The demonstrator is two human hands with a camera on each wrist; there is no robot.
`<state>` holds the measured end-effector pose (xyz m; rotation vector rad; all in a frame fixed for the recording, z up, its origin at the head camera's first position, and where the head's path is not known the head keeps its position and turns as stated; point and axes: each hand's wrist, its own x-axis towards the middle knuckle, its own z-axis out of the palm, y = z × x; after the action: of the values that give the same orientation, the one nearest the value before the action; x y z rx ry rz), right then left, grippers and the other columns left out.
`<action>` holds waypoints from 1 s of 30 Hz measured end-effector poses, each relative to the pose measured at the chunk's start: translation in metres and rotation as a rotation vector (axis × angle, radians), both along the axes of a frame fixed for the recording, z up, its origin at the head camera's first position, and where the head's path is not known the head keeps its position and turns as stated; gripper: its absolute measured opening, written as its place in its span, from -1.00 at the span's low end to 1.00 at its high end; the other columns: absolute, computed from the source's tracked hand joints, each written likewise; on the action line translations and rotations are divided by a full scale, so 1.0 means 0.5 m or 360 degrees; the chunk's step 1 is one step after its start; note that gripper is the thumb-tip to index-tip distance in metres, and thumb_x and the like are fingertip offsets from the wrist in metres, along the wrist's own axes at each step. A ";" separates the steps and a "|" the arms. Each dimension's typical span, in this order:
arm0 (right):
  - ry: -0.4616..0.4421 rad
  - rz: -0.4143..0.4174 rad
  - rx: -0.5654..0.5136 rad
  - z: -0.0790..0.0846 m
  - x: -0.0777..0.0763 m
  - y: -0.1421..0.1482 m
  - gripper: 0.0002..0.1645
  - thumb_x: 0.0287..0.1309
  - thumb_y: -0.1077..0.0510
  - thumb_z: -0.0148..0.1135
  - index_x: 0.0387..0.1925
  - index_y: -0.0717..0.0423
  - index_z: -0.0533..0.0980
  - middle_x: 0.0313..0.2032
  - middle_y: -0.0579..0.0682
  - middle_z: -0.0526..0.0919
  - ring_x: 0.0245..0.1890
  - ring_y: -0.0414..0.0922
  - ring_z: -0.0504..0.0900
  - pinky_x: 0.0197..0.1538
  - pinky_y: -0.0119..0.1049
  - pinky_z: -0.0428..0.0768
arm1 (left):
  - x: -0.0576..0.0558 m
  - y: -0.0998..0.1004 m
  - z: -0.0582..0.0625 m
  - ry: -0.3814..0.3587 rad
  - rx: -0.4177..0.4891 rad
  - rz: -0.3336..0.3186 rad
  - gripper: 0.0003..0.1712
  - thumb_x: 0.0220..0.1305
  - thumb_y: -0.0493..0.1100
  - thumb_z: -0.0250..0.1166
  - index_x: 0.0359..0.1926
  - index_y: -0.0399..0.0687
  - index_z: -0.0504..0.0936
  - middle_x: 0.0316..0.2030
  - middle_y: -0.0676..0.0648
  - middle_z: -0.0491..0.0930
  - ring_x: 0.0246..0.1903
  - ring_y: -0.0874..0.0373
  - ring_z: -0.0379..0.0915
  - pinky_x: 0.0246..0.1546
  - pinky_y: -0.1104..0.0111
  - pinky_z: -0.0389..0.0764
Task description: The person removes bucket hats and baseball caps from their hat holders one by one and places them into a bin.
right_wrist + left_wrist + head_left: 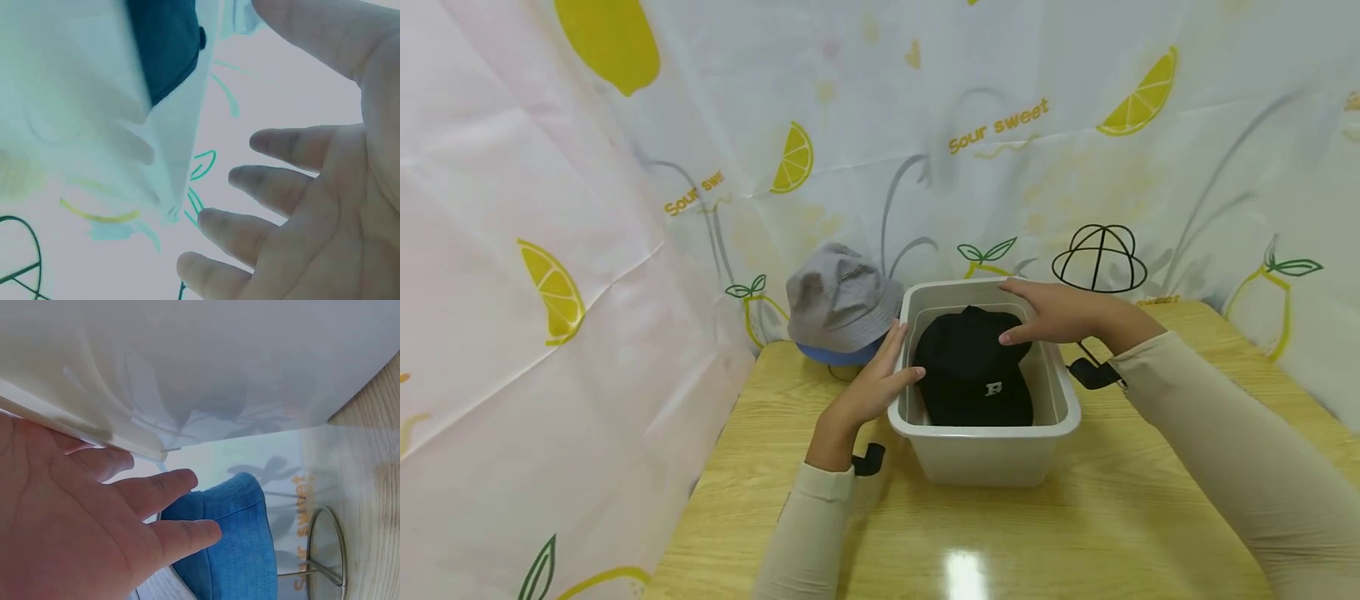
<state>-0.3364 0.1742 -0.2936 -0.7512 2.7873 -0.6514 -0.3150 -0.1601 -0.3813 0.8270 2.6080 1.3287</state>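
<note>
A white plastic bin [985, 460] stands on the table with a black cap [958, 358] inside; a small light letter shows on the cap's front. My left hand [871, 385] lies along the bin's left rim, fingers straight and thumb over the edge. Over the right rim, my right hand [1063, 312] has its fingers extended, the thumb above the cap. Nothing is gripped by either hand. In the right wrist view the fingers [287, 147] are spread beside the bin wall [178, 134].
Left of the bin, a grey bucket hat [838, 296] sits over a blue hat [234, 550] on a wire stand [342, 562]. A bare black wire hat stand [1100, 258] is behind the right hand. A lemon-print cloth [865, 75] hangs around the wooden table [1075, 533].
</note>
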 end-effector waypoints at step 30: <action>-0.0160 -0.0227 -0.1004 -0.160 0.093 0.022 0.13 0.32 0.35 0.02 0.64 0.14 -0.45 0.63 0.28 -0.44 0.57 0.46 -0.15 0.24 0.50 0.38 | -0.003 0.003 -0.005 0.0041 -0.0005 0.0008 -0.06 0.43 -0.18 0.00 0.69 0.04 -0.27 0.67 -0.05 -0.48 0.65 0.08 -0.55 0.60 -0.13 -0.20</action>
<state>-0.2898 0.1852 -0.3734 -0.5861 2.5555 -1.5855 -0.3166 -0.1585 -0.3838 0.8431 2.6329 1.3234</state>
